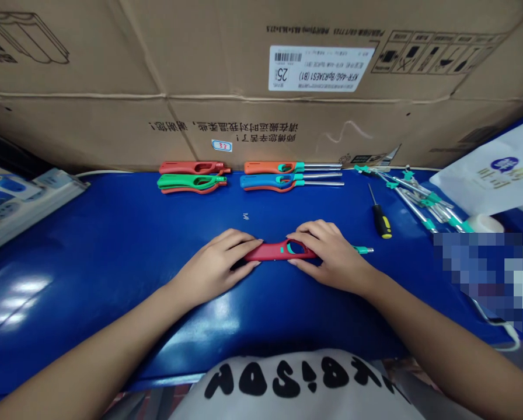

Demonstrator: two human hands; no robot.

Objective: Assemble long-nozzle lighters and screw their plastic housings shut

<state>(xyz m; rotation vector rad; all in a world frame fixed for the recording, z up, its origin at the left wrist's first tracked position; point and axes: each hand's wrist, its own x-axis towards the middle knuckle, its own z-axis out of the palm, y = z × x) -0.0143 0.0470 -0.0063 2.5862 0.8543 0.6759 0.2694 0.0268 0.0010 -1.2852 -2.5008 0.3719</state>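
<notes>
One red lighter body (268, 252) over blue table (112, 233), between left hand (218, 262) and right hand (334, 256). Left thumb and fingers clamped on its handle end; right ones likewise, at trigger opening, teal tip (361, 250) showing beyond. Step in hand looks like pressing shell closed; next move likely calls for even squeeze along seam. Screwdriver (382, 221) lies near, untouched.

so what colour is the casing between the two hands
The casing is red; the head view, the only one, shows it.
</notes>
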